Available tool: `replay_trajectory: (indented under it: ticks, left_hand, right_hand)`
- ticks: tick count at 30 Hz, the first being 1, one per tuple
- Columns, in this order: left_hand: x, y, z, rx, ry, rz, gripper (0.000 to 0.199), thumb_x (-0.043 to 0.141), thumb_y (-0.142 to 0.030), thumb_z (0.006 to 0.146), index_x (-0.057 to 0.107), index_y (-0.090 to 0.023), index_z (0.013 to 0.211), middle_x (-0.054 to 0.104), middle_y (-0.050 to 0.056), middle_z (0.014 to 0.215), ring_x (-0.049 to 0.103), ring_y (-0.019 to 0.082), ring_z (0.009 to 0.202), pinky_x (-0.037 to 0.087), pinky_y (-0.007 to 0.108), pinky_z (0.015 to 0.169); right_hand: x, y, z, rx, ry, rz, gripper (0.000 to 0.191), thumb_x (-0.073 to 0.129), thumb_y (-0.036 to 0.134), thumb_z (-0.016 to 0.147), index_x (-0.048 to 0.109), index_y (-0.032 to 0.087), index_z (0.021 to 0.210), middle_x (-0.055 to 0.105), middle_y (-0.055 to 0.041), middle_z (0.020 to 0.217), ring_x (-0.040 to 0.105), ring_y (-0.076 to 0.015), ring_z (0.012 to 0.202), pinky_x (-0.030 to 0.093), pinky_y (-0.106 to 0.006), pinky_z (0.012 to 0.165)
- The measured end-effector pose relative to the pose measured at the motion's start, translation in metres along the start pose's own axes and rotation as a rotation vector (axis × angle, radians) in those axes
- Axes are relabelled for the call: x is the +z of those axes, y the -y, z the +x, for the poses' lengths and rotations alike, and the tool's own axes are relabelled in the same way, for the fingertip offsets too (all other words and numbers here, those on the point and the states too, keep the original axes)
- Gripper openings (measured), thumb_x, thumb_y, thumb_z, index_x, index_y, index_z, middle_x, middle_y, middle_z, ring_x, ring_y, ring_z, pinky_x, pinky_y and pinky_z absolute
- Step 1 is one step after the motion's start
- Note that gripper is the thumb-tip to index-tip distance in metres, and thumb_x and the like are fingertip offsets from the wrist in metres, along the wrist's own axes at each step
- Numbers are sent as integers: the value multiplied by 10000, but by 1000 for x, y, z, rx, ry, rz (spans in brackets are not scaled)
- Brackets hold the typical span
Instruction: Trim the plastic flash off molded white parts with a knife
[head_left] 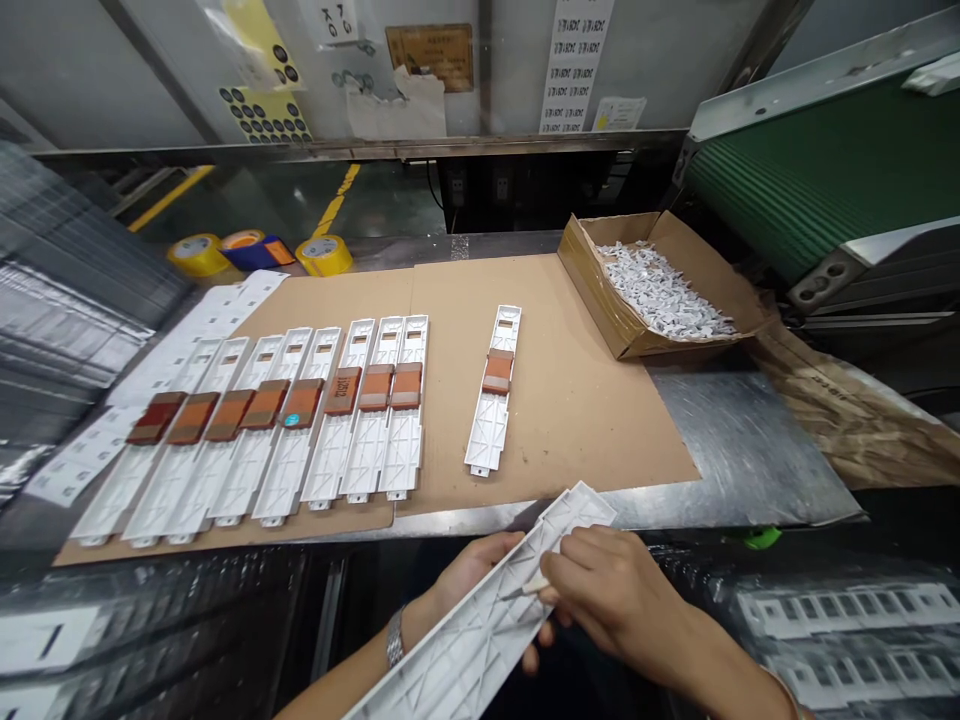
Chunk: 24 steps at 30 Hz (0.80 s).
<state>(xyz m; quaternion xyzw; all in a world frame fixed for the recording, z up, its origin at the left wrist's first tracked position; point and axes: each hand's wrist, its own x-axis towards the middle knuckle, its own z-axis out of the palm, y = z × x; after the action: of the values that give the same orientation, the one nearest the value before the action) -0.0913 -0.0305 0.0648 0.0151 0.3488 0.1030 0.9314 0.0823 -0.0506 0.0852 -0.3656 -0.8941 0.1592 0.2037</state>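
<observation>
Left hand [472, 578] gripping the plastic tray [465, 640] steadily from below, right hand [619, 590] pinching a small blade [525, 590] close against its ribs.

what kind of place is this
Probably a factory assembly or finishing line: rows of white moulded plastic parts laid on cardboard, a green conveyor belt, and a cardboard box of small white plastic pieces.

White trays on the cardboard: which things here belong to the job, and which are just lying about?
Belong to the job: left hand, right hand, white plastic tray, small pale-handled tool, row of white trays with brown pads.
Just lying about: yellow tape rolls, green conveyor belt.
</observation>
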Motion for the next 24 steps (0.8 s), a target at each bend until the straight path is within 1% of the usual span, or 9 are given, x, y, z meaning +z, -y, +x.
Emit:
replay_trajectory:
  ticks: [3, 6, 9, 12, 15, 18, 21, 23, 24]
  left_hand:
    - [-7, -3, 2, -38, 84, 9, 597, 200, -370, 908, 668, -5, 845, 655, 139, 756, 629, 171, 555, 489, 272, 435]
    - [-9, -5, 1, -58, 176, 39, 660, 253, -521, 834, 672, -10, 826, 637, 140, 725, 614, 199, 539, 481, 294, 425]
    - [2, -9, -9, -13, 271, 104, 692, 374, -612, 754, 673, 8, 815, 616, 120, 634, 581, 156, 505, 421, 220, 437]
    - [15, -16, -22, 128, 278, 129, 610, 443, -553, 788, 669, 0, 918, 665, 143, 752, 598, 126, 590, 412, 177, 517]
    - [12, -24, -24, 193, 216, 108, 475, 448, -470, 840, 657, -64, 972, 668, 115, 755, 630, 152, 621, 435, 197, 541]
    - [-6, -30, -12, 259, 114, 74, 356, 458, -407, 848, 582, -188, 1100, 643, 54, 693, 637, 199, 557, 438, 245, 458]
    - [-21, -35, -1, 241, 54, 95, 358, 480, -375, 836, 545, -206, 1145, 649, 58, 707, 624, 209, 523, 453, 283, 457]
    - [-26, -40, -2, 236, 98, 115, 379, 489, -369, 825, 584, -137, 1110, 659, 90, 718, 628, 212, 546, 470, 301, 515]
    - [-27, -43, -5, 232, 140, 126, 416, 487, -392, 823, 599, -97, 1094, 665, 116, 733, 639, 231, 578, 482, 326, 559]
  right_hand:
    - [-9, -16, -7, 122, -210, 147, 270, 364, 229, 968, 573, 199, 800, 573, 3, 660, 529, -135, 592, 370, -251, 564]
    - [-7, -54, -24, 548, -513, -33, 237, 412, 287, 953, 598, 204, 1073, 644, -31, 840, 605, -167, 732, 436, -256, 648]
    - [7, -102, -36, 791, -559, -289, 373, 366, 381, 945, 589, 184, 1169, 642, -67, 880, 608, -216, 786, 463, -311, 682]
    - [24, -139, -37, 755, -483, -385, 391, 358, 371, 914, 657, 170, 1067, 609, -86, 750, 567, -254, 714, 460, -380, 648]
    - [30, -149, -32, 690, -433, -427, 374, 360, 308, 902, 668, 140, 1032, 601, -131, 763, 543, -286, 721, 454, -444, 645]
    - [19, -129, -23, 555, -393, -412, 393, 368, 274, 902, 559, 126, 1212, 584, -198, 1090, 521, -341, 1024, 432, -520, 814]
    - [-2, -89, -3, 213, -98, -238, 582, 487, 281, 851, 335, 194, 1406, 378, -163, 1411, 304, -344, 1309, 271, -578, 1011]
    - [-11, -64, 15, 20, 132, -137, 680, 553, 243, 786, 307, 241, 1420, 402, -144, 1402, 310, -358, 1305, 160, -639, 1034]
    - [-13, -56, 24, -12, 184, -87, 683, 553, 202, 765, 326, 245, 1408, 462, -144, 1346, 377, -346, 1258, 179, -634, 1031]
